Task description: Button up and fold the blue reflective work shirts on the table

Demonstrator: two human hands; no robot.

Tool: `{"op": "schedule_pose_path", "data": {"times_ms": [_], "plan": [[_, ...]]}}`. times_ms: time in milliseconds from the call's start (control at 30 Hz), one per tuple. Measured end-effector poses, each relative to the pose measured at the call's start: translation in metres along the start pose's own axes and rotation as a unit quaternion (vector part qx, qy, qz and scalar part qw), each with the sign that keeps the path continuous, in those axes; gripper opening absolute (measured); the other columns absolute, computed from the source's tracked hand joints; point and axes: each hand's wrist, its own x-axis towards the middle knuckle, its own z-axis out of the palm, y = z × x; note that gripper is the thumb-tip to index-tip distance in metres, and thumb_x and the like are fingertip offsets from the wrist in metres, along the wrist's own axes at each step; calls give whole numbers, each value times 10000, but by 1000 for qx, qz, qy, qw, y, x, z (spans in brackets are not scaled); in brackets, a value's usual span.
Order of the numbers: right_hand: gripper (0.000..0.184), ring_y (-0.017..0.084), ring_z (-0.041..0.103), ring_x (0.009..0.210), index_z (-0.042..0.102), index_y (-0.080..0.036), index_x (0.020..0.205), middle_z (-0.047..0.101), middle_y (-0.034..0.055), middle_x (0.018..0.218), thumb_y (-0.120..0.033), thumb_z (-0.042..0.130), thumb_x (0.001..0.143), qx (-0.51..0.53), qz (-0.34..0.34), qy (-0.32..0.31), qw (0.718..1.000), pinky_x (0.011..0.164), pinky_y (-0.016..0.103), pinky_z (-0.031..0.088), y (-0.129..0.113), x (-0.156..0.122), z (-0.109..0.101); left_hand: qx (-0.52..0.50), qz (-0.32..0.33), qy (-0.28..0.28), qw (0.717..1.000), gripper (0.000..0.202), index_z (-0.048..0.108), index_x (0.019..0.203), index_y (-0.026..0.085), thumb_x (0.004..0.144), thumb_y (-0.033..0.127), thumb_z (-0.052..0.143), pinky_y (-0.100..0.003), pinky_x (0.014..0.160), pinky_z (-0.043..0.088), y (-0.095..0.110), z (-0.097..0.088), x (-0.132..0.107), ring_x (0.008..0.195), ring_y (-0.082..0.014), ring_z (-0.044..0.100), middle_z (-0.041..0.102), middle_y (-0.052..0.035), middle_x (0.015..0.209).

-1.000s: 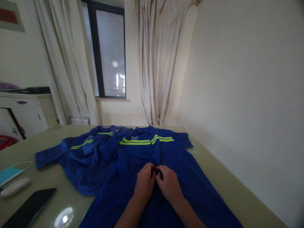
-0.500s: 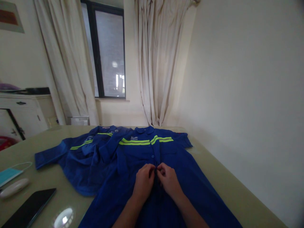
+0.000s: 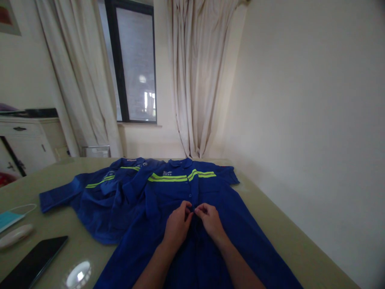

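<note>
A blue work shirt with yellow-green reflective stripes lies flat on the table, collar away from me. My left hand and my right hand meet at the middle of its button placket, fingers pinched on the fabric edges there. What sits between the fingertips is too small to make out. A second blue shirt of the same kind lies partly under the first, to its left.
On the beige table at the left lie a dark phone, a white oval object and a blue face mask. A wall runs along the right. Curtains and a window stand behind; a white cabinet is at far left.
Both hands have shifted a little up the placket, away from me, staying pinched together. The view has drifted slightly to the right.
</note>
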Motion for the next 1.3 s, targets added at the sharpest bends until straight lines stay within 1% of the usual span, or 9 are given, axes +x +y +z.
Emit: {"op": "schedule_pose_path", "data": {"times_ms": [133, 267, 367, 500, 633, 767, 967, 1133, 1300], "plan": [[203, 178, 630, 662, 702, -183, 750, 698, 17, 686, -314, 576, 839, -9, -5, -18, 1000, 614, 250, 440, 3, 2, 1, 84, 77, 12, 993, 332, 663, 1214, 283, 951, 147, 512, -290, 916, 477, 6, -2, -5, 1051, -195, 637, 716, -17, 1083], [185, 192, 660, 831, 712, -195, 888, 712, 52, 913, -252, 541, 851, -43, -44, 18, 998, 752, 266, 473, -5, -9, 4, 155, 60, 33, 985, 344, 716, 1096, 240, 1032, 226, 379, -329, 930, 502, 8, -3, -7, 1021, -211, 653, 725, -45, 1047], [371, 177, 660, 905, 668, -244, 1121, 677, 44, 1098, -157, 575, 773, -124, -81, 40, 988, 801, 249, 468, -12, -20, 7, 226, 42, 49, 972, 402, 621, 1325, 185, 1040, 256, 347, -398, 1022, 486, 7, 1, -12, 1198, -248, 622, 690, -105, 1280], [511, 194, 669, 1021, 582, -285, 1237, 684, 31, 1112, -87, 526, 769, -235, -57, 39, 969, 859, 261, 455, -25, -34, 5, 298, 27, -3, 954, 515, 478, 1493, 149, 1031, 313, 320, -515, 1192, 335, 7, 3, -33, 1452, -286, 428, 496, -130, 1551], [579, 267, 694, 1008, 480, -312, 1390, 685, 81, 1117, -131, 524, 841, -325, 3, -9, 946, 827, 343, 476, -42, -44, -2, 321, 23, -37, 946, 605, 383, 1551, 128, 962, 241, 305, -535, 1227, 270, 10, 0, -64, 1515, -287, 316, 368, -106, 1623], [693, 279, 669, 1076, 397, -336, 1474, 601, 121, 1259, -86, 552, 846, -394, -22, 11, 919, 785, 329, 487, -56, -43, 0, 317, 17, -55, 947, 634, 362, 1559, 125, 943, 277, 342, -577, 1237, 214, 15, 1, -92, 1535, -315, 252, 299, -120, 1644], [537, 226, 691, 975, 489, -307, 1376, 602, 97, 1203, -77, 497, 890, -368, -24, 61, 928, 724, 275, 457, -53, -24, 4, 315, -15, -78, 946, 664, 346, 1571, 180, 921, 297, 422, -635, 1219, 188, 21, 3, -116, 1533, -370, 234, 273, -135, 1655], [330, 186, 675, 933, 576, -239, 1126, 639, 42, 1033, -63, 422, 894, -256, -20, 110, 960, 750, 259, 438, -26, -16, -5, 296, -15, -107, 949, 555, 549, 1447, 253, 896, 272, 481, -623, 1068, 389, 30, -19, -101, 1382, -404, 471, 502, -154, 1539], [308, 156, 655, 926, 601, -226, 930, 649, 26, 953, -19, 379, 878, -215, -34, 109, 970, 781, 232, 428, -11, -13, -12, 317, -37, -58, 946, 335, 708, 1060, 200, 967, 186, 387, -458, 871, 485, 43, -30, -46, 1049, -310, 659, 714, -123, 1100]]}}
